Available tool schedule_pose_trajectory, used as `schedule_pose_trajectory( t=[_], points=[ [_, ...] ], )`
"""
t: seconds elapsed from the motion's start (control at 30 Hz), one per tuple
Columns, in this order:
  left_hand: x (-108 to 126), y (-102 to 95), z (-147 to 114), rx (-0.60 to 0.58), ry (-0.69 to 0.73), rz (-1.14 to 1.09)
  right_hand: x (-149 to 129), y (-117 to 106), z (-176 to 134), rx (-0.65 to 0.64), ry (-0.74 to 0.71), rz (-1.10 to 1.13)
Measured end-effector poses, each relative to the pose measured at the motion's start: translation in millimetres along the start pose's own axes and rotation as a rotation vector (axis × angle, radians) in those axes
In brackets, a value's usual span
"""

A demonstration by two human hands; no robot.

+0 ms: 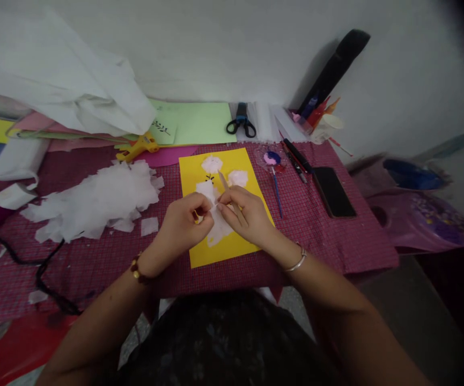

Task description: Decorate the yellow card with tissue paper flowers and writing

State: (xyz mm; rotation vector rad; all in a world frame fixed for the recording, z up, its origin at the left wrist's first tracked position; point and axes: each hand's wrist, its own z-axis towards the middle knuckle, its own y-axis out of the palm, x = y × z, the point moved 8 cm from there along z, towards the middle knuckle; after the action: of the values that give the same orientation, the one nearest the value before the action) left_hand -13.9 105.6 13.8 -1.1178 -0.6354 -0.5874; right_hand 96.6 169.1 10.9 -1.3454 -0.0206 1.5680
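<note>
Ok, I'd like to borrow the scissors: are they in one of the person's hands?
No, the scissors lie beyond the yellow sheet, by the edge of the pale green paper.

No words, labels, brands or numbers could be read. Just beyond the fingers (pixel 199 202), the dark strokes (pixel 210 178) on the yellow sheet (pixel 197 256) formed no legible letters. Farther off, ahead and left of the fingers, dark marks (pixel 160 127) on a pale green card (pixel 169 139) resembled a leafy sprig. Any print on the pens (pixel 298 156), right of the fingers, was too small to tell
</note>
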Motion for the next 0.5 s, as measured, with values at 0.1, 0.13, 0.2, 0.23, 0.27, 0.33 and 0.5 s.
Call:
schedule_pose_trajectory(
  t=[0.1,0.13,0.2,0.23,0.27,0.33,0.5],
  points=[
    [-3.8,-1.2,0.6,0.014,-0.027,0.018,3.6,0.8,0.3,0.000,0.031,0.025],
    [-4.9,-1.4,0.6,0.021,-0.035,0.012,3.7,1.5,0.2,-0.003,0.033,0.032],
    [-6.0,-1.2,0.2,0.031,-0.037,-0.002,2.5,2.8,0.0,-0.009,0.027,0.037],
    [-5.9,-1.3,0.0,0.037,-0.032,-0.009,1.6,3.2,0.0,-0.010,0.021,0.037],
    [-5.6,-1.5,-0.2,0.042,-0.027,-0.015,0.8,3.2,0.0,-0.008,0.017,0.037],
    [-5.7,-2.7,-0.3,0.054,-0.034,-0.019,0.7,2.3,0.1,0.001,0.018,0.034],
    [-6.6,-8.3,0.8,0.097,-0.079,-0.017,4.7,-0.9,0.3,0.016,0.044,0.040]
  ],
)
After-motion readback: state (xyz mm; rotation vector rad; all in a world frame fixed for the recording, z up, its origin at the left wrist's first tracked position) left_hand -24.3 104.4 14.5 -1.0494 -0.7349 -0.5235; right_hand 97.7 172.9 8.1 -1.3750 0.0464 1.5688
